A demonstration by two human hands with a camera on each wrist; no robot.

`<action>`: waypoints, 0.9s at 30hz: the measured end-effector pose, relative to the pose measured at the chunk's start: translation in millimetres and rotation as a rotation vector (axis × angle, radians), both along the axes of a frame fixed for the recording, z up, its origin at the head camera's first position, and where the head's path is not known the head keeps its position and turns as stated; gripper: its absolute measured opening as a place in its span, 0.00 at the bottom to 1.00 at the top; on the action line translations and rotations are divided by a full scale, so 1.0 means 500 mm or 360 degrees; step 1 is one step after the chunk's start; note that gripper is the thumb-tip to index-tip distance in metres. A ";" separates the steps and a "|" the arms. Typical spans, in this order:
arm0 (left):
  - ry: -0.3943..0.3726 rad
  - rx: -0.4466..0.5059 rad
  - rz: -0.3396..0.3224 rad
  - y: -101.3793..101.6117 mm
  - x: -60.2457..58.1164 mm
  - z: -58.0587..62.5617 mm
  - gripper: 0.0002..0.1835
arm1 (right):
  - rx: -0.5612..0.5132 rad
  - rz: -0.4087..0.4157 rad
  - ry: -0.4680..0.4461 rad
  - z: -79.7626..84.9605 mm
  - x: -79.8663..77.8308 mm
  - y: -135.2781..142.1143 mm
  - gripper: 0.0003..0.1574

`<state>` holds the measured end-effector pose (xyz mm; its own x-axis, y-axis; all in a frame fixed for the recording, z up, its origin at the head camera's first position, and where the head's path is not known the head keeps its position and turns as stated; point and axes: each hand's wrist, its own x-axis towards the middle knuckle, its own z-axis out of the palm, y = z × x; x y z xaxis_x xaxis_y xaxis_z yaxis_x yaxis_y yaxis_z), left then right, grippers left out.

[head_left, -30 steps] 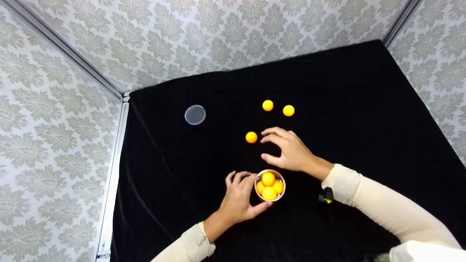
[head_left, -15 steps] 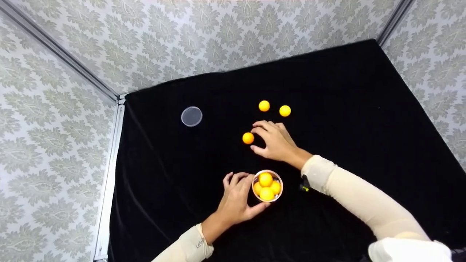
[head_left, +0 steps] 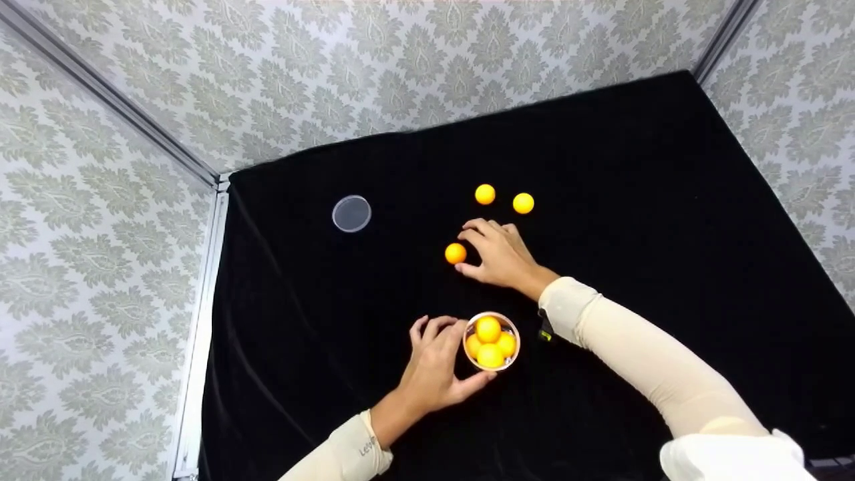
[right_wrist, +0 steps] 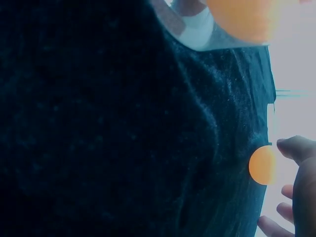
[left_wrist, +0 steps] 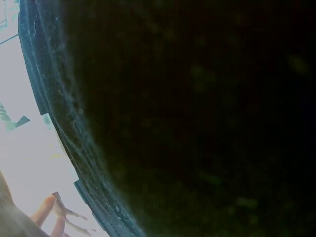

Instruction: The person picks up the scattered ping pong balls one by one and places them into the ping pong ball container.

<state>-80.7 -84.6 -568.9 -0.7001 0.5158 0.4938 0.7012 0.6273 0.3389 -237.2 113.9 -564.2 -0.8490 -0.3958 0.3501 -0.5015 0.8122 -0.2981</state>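
Over black cloth, right hand arches unclosed beside ball; left hand grips cup.

Bright, even head view; dark, blue-tinged wrist views with white glare along one side.

Black cloth; on it three loose balls; cup; clear disc

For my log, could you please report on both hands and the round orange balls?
Left hand holds transparent round cup, four orange balls visible inside. Right hand at nearest loose orange ball, contact unclear. No obstruction visible.
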 end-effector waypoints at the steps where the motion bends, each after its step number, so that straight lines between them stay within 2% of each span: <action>1: 0.0005 0.0001 -0.0002 0.000 0.000 0.000 0.41 | 0.0005 0.0003 0.0000 -0.001 -0.001 0.000 0.36; 12: -0.0008 -0.0023 0.0012 0.000 0.001 0.001 0.40 | 0.0045 0.0018 -0.0060 -0.012 -0.003 -0.001 0.34; 27: 0.0008 -0.0004 -0.0002 -0.001 0.001 0.000 0.41 | 0.0052 -0.0020 -0.0028 -0.024 -0.008 -0.014 0.33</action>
